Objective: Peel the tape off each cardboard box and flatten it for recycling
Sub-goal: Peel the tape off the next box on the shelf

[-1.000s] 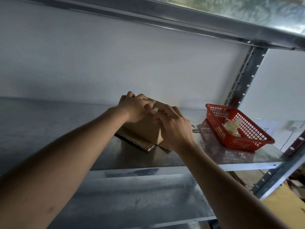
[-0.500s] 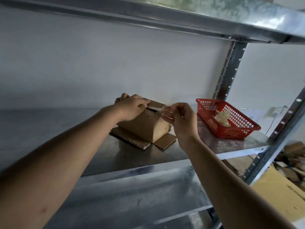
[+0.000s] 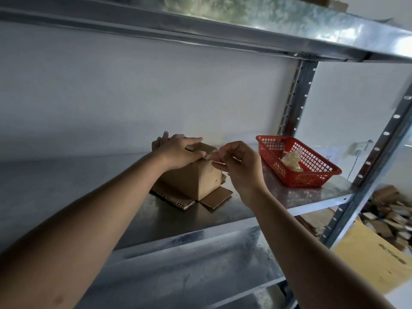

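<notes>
A small brown cardboard box (image 3: 200, 181) stands on the metal shelf (image 3: 289, 197), on top of flattened cardboard (image 3: 174, 199). My left hand (image 3: 178, 152) lies over the box's top and presses it down. To the right of the box's upper edge, my right hand (image 3: 238, 166) pinches a strip of clear tape (image 3: 213, 152) between thumb and fingers. The strip runs from the fingers back to the box's top.
A red plastic basket (image 3: 312, 177) holding crumpled clear tape (image 3: 292, 160) sits on the shelf at the right. Perforated steel uprights (image 3: 294, 97) stand behind and to the right. Another shelf runs overhead. Cardboard pieces (image 3: 388, 217) lie on the floor at the far right.
My right hand left the box top, gripped the tape and drew it off to the right. My left hand stayed on the box. The view shifted right.
</notes>
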`<state>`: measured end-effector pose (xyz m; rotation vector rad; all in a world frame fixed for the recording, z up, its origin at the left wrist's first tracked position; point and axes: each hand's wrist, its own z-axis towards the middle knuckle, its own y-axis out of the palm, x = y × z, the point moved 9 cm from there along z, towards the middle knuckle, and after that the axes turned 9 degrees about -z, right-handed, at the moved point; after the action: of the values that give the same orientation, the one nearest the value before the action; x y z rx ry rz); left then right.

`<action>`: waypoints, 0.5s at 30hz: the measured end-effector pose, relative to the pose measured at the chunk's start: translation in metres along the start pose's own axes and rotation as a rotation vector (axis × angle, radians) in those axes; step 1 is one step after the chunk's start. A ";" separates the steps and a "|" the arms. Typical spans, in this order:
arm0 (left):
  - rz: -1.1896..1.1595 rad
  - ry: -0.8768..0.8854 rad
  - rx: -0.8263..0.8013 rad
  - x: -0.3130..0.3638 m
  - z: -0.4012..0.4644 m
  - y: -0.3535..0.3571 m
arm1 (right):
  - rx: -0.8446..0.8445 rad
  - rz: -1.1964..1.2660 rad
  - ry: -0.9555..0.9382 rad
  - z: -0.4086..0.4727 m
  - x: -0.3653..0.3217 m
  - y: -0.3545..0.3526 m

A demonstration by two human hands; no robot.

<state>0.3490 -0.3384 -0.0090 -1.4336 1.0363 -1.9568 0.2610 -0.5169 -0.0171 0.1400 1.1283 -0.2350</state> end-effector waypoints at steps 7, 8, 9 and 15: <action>-0.010 -0.007 -0.080 0.001 0.009 0.002 | 0.135 0.031 -0.008 0.003 0.009 -0.009; -0.002 -0.009 -0.088 0.000 0.009 0.003 | 0.152 -0.011 -0.041 0.003 0.006 -0.009; 0.010 -0.010 -0.095 0.000 0.010 0.003 | 0.159 -0.066 -0.091 0.003 0.002 -0.009; 0.028 -0.007 -0.136 0.000 0.013 0.004 | 0.167 -0.280 -0.302 -0.008 -0.011 -0.006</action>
<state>0.3616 -0.3442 -0.0102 -1.4881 1.2003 -1.8916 0.2477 -0.5191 -0.0102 0.0905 0.8239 -0.5814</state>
